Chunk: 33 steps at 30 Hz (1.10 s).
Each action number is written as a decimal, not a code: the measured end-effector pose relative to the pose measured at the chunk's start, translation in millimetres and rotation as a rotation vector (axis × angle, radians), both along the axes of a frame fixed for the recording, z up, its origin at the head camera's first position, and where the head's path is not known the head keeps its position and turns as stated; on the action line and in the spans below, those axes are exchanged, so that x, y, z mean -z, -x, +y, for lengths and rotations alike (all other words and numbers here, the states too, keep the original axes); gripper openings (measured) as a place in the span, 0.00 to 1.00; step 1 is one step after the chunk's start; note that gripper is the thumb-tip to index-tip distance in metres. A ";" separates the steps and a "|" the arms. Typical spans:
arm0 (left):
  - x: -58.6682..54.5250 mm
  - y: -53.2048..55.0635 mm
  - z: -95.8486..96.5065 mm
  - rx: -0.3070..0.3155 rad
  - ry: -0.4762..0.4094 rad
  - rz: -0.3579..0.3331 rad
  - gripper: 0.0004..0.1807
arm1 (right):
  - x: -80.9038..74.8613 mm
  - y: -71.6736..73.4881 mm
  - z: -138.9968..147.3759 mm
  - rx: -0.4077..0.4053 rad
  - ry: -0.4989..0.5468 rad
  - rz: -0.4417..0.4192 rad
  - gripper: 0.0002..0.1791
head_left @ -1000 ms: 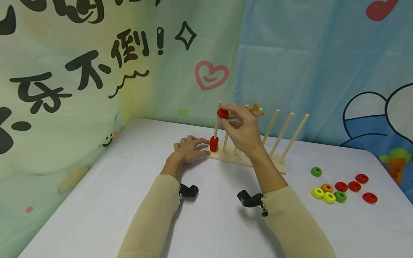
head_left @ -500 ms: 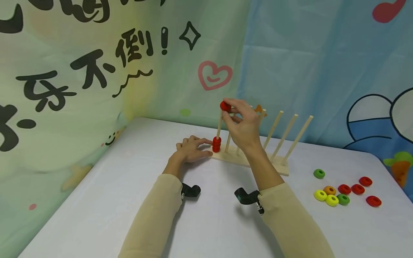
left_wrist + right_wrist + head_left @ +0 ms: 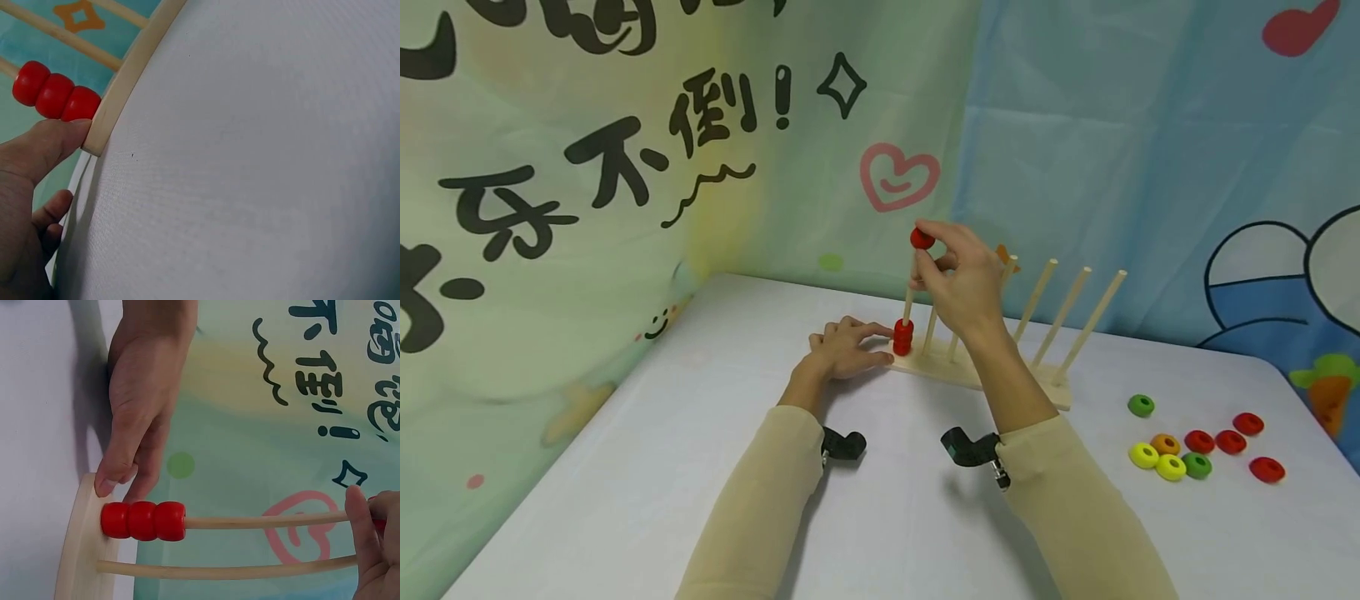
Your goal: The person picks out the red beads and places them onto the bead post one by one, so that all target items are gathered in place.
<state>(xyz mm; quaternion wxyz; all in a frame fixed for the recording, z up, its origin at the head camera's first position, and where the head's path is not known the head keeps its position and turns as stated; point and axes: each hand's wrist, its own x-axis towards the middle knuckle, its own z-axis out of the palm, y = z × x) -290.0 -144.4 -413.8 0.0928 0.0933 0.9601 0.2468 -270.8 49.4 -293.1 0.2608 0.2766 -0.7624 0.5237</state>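
Note:
A wooden stacking rack has a flat base (image 3: 955, 373) with several upright pegs. Three red beads (image 3: 903, 337) sit stacked on the leftmost peg (image 3: 262, 520), down at the base. My right hand (image 3: 966, 279) pinches another red bead (image 3: 922, 238) between thumb and fingertips at the top of that peg. Whether the peg's tip is inside the bead's hole is hidden. My left hand (image 3: 844, 347) rests at the base's left end, its fingers fairly straight. In the left wrist view the thumb (image 3: 53, 140) touches the base's end beside the lowest red bead.
Loose beads lie on the white table (image 3: 880, 517) to the right: several red ones (image 3: 1267, 470), two yellow (image 3: 1143, 455), an orange one (image 3: 1166, 444) and two green (image 3: 1141, 406). A printed cloth backdrop (image 3: 1052, 125) stands behind the table.
My right hand has risen with the red bead, from beside the upper part of the leftmost peg to its top. My left hand stays at the base's end.

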 end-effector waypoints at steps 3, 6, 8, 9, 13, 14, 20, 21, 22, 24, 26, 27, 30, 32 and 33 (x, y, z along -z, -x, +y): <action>1.3 0.9 -0.1 -0.004 -0.004 -0.006 0.29 | -1.4 0.5 -0.7 -0.018 -0.005 -0.049 0.19; 2.1 1.3 1.5 -0.004 -0.002 -0.012 0.29 | -1.6 1.0 0.0 -0.028 -0.014 -0.085 0.20; 1.6 0.9 1.8 0.000 0.002 -0.007 0.29 | -1.6 0.8 0.3 -0.034 -0.012 -0.101 0.21; 1.4 1.0 2.1 0.004 0.002 -0.007 0.29 | -1.4 0.4 0.4 -0.036 -0.009 -0.103 0.22; -0.3 0.2 1.9 0.016 0.009 0.005 0.29 | -0.5 -3.2 0.5 -0.033 -0.003 -0.063 0.22; -0.9 -0.2 1.9 0.015 0.013 0.003 0.29 | -0.1 -4.4 0.0 -0.034 -0.002 -0.039 0.22; -1.2 -0.9 1.3 -0.003 0.004 -0.020 0.29 | 2.6 -10.2 -2.3 -0.074 0.005 0.094 0.20; -0.3 -0.3 1.2 -0.003 0.001 -0.022 0.29 | 3.2 -11.1 -2.1 -0.080 0.005 0.103 0.20; -0.1 -0.3 1.0 -0.002 0.001 -0.021 0.29 | 3.7 -11.7 -1.7 -0.086 0.005 0.107 0.20; 0.4 0.1 0.8 -0.001 0.002 -0.021 0.29 | 5.2 -12.9 -0.7 -0.096 0.004 0.117 0.20; -0.7 -0.5 0.2 0.002 0.006 -0.016 0.29 | 6.3 -15.0 0.4 -0.110 0.003 0.116 0.20; -1.4 -0.9 -0.1 0.003 0.007 -0.014 0.29 | 7.0 -15.9 0.9 -0.118 0.001 0.113 0.20; -2.7 -1.5 -0.4 0.007 0.009 -0.006 0.29 | 9.8 -19.3 3.5 -0.154 -0.032 0.107 0.21; -2.7 -1.6 -0.3 0.008 0.010 -0.003 0.29 | 12.5 -22.0 5.7 -0.181 -0.069 0.104 0.22; -2.9 -1.7 -0.1 0.007 0.011 -0.004 0.29 | 14.0 -23.1 6.9 -0.192 -0.087 0.103 0.22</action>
